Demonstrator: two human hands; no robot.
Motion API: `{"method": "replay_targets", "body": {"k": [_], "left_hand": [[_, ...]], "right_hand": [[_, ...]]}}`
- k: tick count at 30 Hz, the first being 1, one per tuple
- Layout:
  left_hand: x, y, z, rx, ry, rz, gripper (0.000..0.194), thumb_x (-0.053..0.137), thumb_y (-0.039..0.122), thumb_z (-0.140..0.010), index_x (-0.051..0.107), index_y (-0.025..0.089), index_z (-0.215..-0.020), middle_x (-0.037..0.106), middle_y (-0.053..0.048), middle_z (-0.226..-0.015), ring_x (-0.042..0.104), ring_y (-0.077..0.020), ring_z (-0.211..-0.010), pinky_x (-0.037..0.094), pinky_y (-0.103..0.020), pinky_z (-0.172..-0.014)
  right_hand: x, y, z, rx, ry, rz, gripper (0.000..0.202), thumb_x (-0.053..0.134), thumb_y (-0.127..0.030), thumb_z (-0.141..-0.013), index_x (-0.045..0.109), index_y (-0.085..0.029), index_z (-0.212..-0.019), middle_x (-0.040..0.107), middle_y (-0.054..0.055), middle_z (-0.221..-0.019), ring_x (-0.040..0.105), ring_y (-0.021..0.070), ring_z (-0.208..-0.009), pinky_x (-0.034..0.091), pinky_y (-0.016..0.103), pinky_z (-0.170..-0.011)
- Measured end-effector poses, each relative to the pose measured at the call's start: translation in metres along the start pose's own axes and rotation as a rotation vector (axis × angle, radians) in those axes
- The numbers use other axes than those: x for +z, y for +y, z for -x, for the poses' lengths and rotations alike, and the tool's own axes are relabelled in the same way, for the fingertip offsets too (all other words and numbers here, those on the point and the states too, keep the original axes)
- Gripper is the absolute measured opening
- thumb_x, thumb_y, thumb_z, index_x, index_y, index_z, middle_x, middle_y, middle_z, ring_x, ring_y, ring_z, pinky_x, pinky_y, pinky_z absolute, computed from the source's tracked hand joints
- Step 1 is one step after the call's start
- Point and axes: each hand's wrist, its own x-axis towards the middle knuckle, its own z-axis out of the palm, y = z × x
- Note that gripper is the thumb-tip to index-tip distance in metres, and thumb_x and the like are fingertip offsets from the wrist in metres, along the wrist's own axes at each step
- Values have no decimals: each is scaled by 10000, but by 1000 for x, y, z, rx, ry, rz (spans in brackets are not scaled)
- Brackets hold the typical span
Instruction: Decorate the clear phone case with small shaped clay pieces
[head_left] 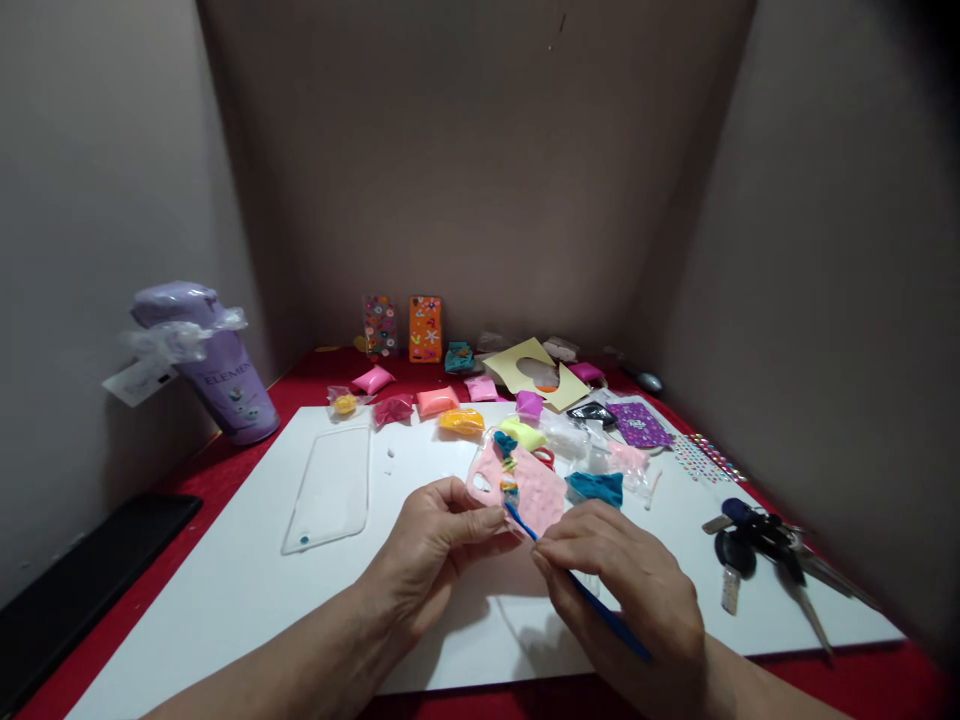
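Note:
My left hand grips a phone case covered in pink clay by its near left edge, thumb on top. Teal, yellow, orange and white clay pieces run in a line across the case beside its camera hole. In my right hand is a slim blue modelling tool, held like a pen. Its tip touches the case at the near end of the line of decorations, close to my left thumb. The case is raised above the white board.
A clear phone case lies at left. Behind are several colourful clay packets, with a teal one nearer. Keys and gem stickers lie right. A purple tumbler and a black slab are far left.

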Motion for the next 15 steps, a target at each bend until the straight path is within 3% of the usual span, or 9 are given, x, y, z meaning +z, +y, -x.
{"method": "replay_targets", "body": {"k": [15], "left_hand": [[1, 0, 1, 19, 14, -29, 206, 774, 82, -607, 574, 99, -650, 663, -56, -672, 672, -194, -694, 519, -344, -766]], "right_hand": [[-1, -1, 1, -26, 24, -35, 299, 577, 93, -718, 583, -119, -928, 643, 75, -781, 561, 166, -720, 461, 344, -634]]}}
